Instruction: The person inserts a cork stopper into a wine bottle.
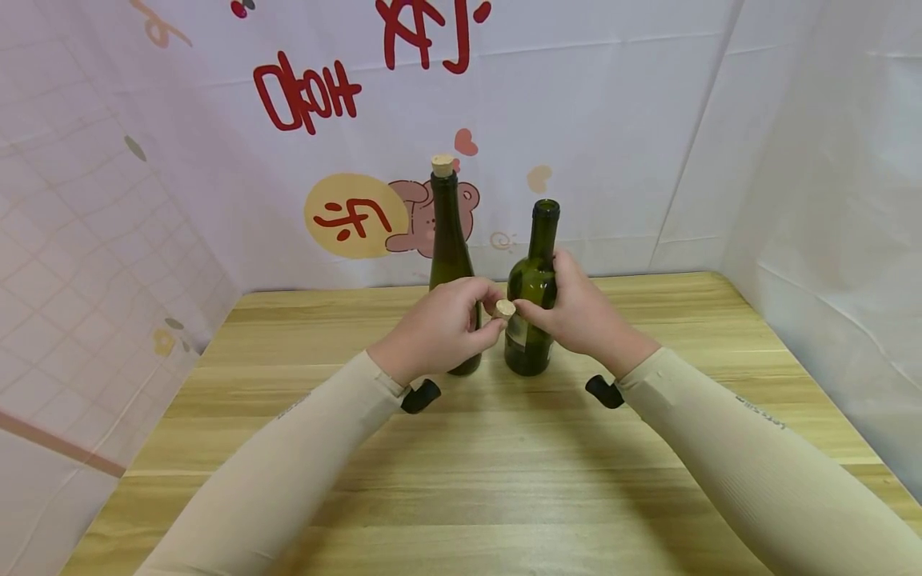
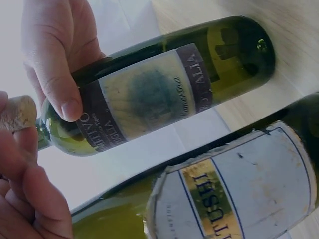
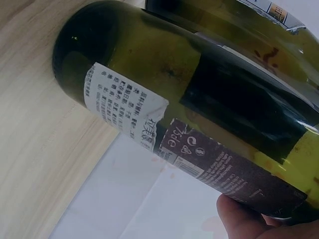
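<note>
Cork [image 1: 506,309] in the left grip, bottle [image 1: 529,276] in the right

The left grip [image 1: 439,330] pinches the cork between thumb and fingertips, one end face showing. The right grip [image 1: 585,318] is clasped round the bottle near its shoulder, thumb in front and the other fingers largely hidden behind. The cork is just beside the right thumb, and the bottle's open mouth [image 1: 547,206] rises above both grips.

The step in hand looks like getting a good hold on the cork. It seems best to pinch it squarely by its sides, one end free, while the right grip steadies the bottle without covering the mouth.

The tall bottle [image 1: 448,232] stands just beyond the left grip, a second cork [image 1: 442,165] in its top; a careless sweep could knock it. The counter [image 1: 446,496] spreads beneath both grips, and a printed backdrop [image 1: 598,120] rises beyond them.
</note>
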Motion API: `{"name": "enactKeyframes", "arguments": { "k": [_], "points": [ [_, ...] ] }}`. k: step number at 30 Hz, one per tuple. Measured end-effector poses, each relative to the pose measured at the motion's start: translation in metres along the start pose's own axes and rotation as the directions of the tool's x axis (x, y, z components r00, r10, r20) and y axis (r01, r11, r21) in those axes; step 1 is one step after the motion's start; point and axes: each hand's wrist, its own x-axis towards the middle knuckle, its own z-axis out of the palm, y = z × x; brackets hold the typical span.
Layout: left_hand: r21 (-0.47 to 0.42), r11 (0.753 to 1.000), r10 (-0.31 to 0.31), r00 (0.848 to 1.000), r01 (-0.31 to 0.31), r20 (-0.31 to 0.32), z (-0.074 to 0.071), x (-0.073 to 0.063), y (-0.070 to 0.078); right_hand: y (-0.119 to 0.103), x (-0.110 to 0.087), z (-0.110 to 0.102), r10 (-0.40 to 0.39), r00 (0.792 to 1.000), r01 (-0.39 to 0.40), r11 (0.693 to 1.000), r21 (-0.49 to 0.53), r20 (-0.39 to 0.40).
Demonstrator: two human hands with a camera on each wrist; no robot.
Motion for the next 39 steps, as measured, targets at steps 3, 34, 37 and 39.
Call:
{"name": "enactKeyframes", "arguments": {
  "k": [3,34,37,39],
  "points": [
    [-0.01,1.0,0.009,1.0,-0.009,-0.029,-0.001,0.002,0.002,-0.001,0.0,0.0,0.004,1.0,-0.004,1.0,0.0,0.003],
    [-0.087,0.996,-0.013,0.976,-0.006,-0.217,-0.008,0.03,0.025,-0.001,-0.003,0.0,-0.006,1.0,0.006,0.999,0.047,0.011],
    [-0.097,0.995,-0.027,0.973,0.005,-0.23,-0.01,0.033,0.026,-0.001,-0.004,0.0,-0.007,1.0,0.006,0.998,0.058,0.016],
    [-0.096,0.995,-0.031,0.971,0.008,-0.237,-0.012,0.035,0.027,-0.001,-0.004,0.0,-0.007,1.0,0.006,0.998,0.061,0.019]
  ]
}}
